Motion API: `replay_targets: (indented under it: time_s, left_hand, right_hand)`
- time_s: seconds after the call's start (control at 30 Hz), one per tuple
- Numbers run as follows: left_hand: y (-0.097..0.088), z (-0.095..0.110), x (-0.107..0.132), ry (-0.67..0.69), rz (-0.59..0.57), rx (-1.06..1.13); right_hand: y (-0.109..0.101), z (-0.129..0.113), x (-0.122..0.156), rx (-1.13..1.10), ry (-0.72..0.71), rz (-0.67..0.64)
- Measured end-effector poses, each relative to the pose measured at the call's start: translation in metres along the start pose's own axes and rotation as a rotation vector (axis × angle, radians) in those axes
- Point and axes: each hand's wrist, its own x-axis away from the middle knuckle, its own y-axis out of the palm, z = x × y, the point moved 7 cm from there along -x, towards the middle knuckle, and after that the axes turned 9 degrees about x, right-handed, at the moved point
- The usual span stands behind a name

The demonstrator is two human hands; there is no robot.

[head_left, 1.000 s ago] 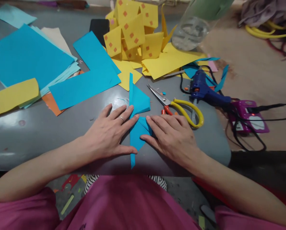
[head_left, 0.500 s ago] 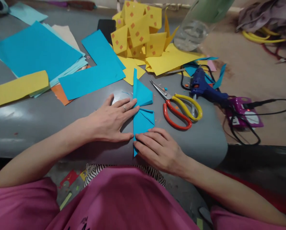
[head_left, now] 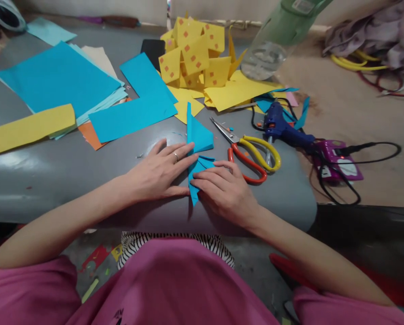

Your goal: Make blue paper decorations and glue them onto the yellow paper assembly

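Resting outspread left hand (head_left: 156,170) against folded blue paper (head_left: 201,136). Touching its near part with right hand (head_left: 228,192); cannot tell whether clamped on it.

We look forward and down from the head, near the worktop (head_left: 46,180). Our pink shirt (head_left: 175,280) fills the bottom centre.

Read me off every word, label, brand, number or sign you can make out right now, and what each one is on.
No text is clear enough to quote.
Pink shirt: dark lettering, cut off by the picture's edge and too blurred to read.
Green bottle: pale label, too blurred to read.
Purple box: dark marks on white, too small to read.
Folded blue paper: no lettering visible.
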Motion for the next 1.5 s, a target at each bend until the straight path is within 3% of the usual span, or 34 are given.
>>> replay_targets:
  time_s: [0.27,0.37,0.57,0.8,1.13,1.5]
  left_hand:
    - [-0.002,0.018,0.009,0.231,0.239,-0.091]
    - [-0.004,0.024,0.011,0.24,0.273,-0.156]
    - [-0.005,0.038,0.014,0.266,0.287,-0.209]
    - [-0.005,0.015,0.003,0.006,0.272,0.091]
    - [0.001,-0.001,0.0,-0.286,0.224,0.272]
    - [-0.01,-0.006,-0.003,-0.298,0.204,0.475]
  right_hand:
    - [-0.009,0.021,0.007,-0.026,0.093,-0.016]
    - [-0.016,0.035,0.017,0.087,0.147,-0.021]
    - [-0.017,0.032,0.023,0.074,0.064,-0.034]
    - [-0.012,0.036,0.017,-0.038,0.127,-0.053]
    - [-0.004,0.039,0.017,-0.033,0.209,-0.093]
    - [-0.001,0.04,0.011,-0.02,0.195,-0.155]
